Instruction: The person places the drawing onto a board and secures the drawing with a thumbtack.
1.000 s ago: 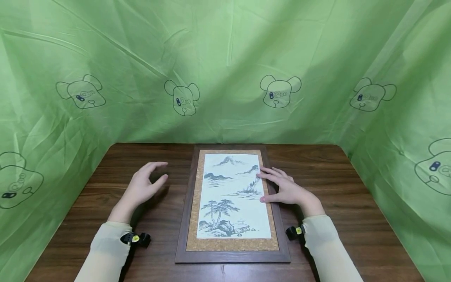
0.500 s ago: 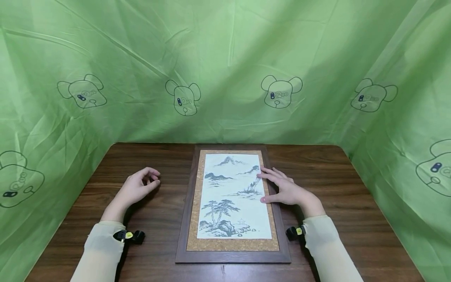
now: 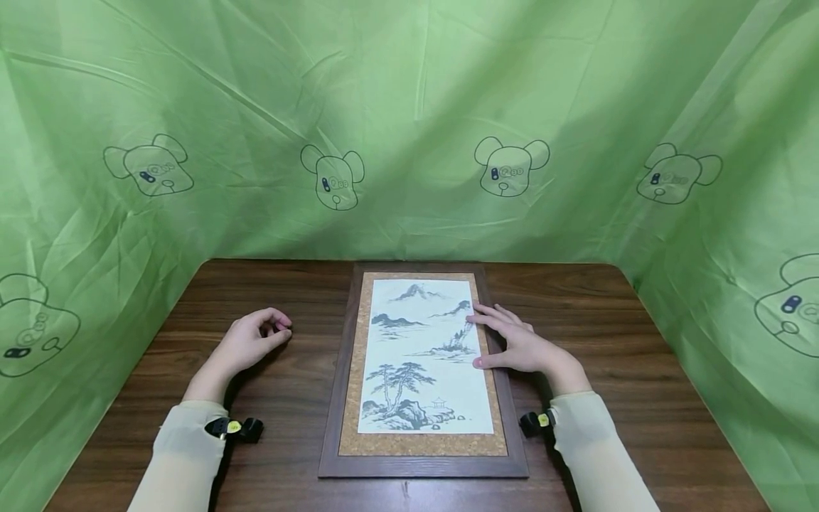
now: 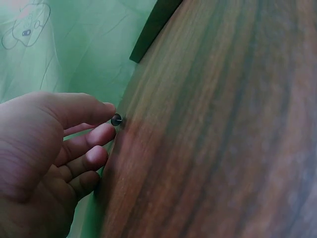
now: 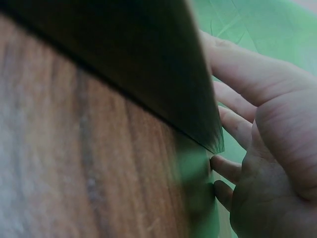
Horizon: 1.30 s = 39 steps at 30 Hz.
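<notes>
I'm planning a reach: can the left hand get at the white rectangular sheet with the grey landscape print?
Probably yes: between the left hand and sheet lie only brown woodgrain tabletop and the flat edge of the brown-framed cork board, though the fingers pinch a small dark tack.

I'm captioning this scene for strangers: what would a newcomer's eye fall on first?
Probably the white landscape print on the framed cork board, in the middle of the wooden table. Next, the green cloth behind it, with its outlined animal heads. The right hand touches the print's right side; the left hand, left of the board, pinches a small dark tack.
</notes>
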Available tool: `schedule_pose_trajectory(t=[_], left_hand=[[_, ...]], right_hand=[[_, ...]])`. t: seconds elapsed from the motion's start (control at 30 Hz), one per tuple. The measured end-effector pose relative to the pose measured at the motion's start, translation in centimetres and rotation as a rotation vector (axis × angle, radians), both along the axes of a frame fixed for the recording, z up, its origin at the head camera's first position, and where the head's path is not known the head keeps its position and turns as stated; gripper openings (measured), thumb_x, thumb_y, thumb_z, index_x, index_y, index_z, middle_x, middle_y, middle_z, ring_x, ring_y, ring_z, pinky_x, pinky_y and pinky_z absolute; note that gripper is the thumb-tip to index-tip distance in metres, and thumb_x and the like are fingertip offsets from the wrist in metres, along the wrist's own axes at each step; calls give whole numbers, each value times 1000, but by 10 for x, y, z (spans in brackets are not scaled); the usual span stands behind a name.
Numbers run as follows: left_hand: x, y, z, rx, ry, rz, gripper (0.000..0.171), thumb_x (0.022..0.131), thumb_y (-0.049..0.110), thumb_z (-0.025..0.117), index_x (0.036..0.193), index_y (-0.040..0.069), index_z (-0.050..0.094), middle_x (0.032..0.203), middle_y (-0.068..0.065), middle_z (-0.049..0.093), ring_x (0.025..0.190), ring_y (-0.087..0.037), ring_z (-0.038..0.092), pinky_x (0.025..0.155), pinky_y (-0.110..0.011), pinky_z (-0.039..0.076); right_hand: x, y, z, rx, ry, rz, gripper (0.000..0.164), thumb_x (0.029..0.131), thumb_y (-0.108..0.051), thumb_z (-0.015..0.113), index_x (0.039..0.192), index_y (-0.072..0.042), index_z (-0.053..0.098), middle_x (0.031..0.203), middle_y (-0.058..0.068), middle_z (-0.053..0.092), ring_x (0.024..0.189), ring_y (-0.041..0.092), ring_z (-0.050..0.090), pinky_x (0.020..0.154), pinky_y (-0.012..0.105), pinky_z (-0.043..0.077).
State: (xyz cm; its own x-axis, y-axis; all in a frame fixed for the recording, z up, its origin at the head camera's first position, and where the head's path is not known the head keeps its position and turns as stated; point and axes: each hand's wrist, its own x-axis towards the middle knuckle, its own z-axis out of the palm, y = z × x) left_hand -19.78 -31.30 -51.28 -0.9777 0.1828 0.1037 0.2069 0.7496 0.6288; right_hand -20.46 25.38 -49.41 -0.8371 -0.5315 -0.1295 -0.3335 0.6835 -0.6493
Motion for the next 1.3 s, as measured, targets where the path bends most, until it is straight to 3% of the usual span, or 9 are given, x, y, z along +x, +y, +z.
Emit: schedule_pose_trajectory(t=[0.27, 0.73, 1.3], left_hand=[[-1, 0, -3, -11, 25, -3, 5, 101, 20, 81, 100, 19, 76, 90, 4, 68, 79, -15, 60, 70, -30, 48], [-2, 1, -4, -35, 74, -17, 6, 104, 15, 78, 101, 19, 74, 91, 4, 67, 80, -14, 59, 72, -32, 48], [1, 2, 1, -18, 35, 70, 7, 108, 23, 72, 106, 16, 73, 80, 1, 64, 72, -17, 57, 67, -33, 45]], right_hand=[[-2, 1, -3, 3, -1, 1, 89, 92, -52, 87, 167, -26, 48, 183, -2, 20, 167, 45, 3, 117, 88, 5], [-3, 2, -4, 4, -7, 2, 90, 92, -54, 87, 168, -27, 46, 183, -2, 19, 167, 44, 1, 117, 88, 4], [-2, 2, -2, 9, 3, 6, 91, 92, -55, 86, 168, -27, 45, 183, -2, 19, 167, 45, 4, 115, 90, 5]])
